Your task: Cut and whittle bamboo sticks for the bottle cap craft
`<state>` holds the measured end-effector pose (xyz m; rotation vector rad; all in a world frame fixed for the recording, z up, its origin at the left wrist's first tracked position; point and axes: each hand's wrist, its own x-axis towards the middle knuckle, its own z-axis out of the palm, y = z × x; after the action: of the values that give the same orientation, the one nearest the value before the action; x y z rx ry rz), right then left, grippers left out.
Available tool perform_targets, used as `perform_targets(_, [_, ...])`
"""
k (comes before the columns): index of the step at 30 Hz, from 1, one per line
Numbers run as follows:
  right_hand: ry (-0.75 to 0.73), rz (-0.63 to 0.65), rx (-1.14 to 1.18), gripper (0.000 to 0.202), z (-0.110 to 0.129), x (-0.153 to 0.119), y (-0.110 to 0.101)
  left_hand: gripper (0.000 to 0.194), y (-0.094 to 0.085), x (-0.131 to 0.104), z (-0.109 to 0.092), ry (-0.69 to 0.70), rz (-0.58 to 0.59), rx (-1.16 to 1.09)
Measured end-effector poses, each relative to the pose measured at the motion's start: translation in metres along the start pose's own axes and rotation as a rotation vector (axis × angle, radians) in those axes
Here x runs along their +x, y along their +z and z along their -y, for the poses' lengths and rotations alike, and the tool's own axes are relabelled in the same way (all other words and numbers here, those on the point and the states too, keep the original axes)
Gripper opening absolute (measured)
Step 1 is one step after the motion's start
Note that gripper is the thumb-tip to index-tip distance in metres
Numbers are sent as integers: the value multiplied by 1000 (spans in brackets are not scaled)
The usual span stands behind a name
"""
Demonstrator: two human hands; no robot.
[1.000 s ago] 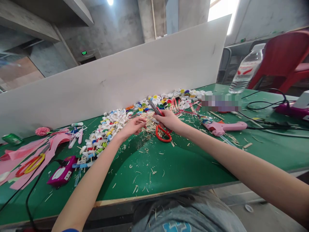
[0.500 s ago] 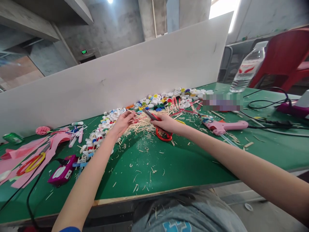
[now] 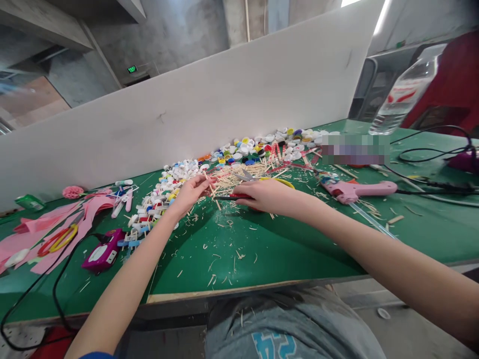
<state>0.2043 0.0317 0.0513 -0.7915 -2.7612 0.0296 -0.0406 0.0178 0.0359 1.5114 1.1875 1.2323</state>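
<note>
My left hand (image 3: 190, 194) pinches a thin wooden stick (image 3: 216, 201) that slants down towards me. My right hand (image 3: 273, 196) is wrapped round a red-and-black utility knife (image 3: 229, 197), its tip pointing left at the lower part of the stick. Whether the blade touches the wood is too small to tell. Behind my right hand lies a pair of scissors (image 3: 247, 176) with a yellow handle. A heap of thin wooden sticks (image 3: 224, 184) spreads beyond both hands, and pale shavings (image 3: 239, 255) are scattered over the green table (image 3: 187, 279).
Bottle caps (image 3: 245, 145) lie heaped along a white board (image 3: 209, 104). At right are a pink glue gun (image 3: 359, 189), cables and a water bottle (image 3: 406, 94). To the left lie pink paper (image 3: 41, 227), red-and-yellow scissors (image 3: 63, 238) and a purple power block (image 3: 105, 251).
The knife has turned from pointing up and away to lying nearly level, lower, by the stick. The stick now tilts down towards me. The view has shifted slightly.
</note>
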Motion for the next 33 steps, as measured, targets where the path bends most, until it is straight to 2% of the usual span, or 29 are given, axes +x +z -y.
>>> perform_targets(5, [-77, -52, -201, 33, 6, -4, 17, 27, 0, -2, 11, 25, 22, 43])
perform_targets(11, [-131, -13, -342, 56, 17, -5, 22, 30, 2, -5, 11, 98, 17, 116])
perform_targets(18, [-111, 10, -318, 50, 23, -1, 22, 30, 3, -8, 10, 172, 6, 198])
perform_targets(33, [-90, 69, -208, 49, 29, -7, 19, 25, 7, -10, 9, 187, 5, 191])
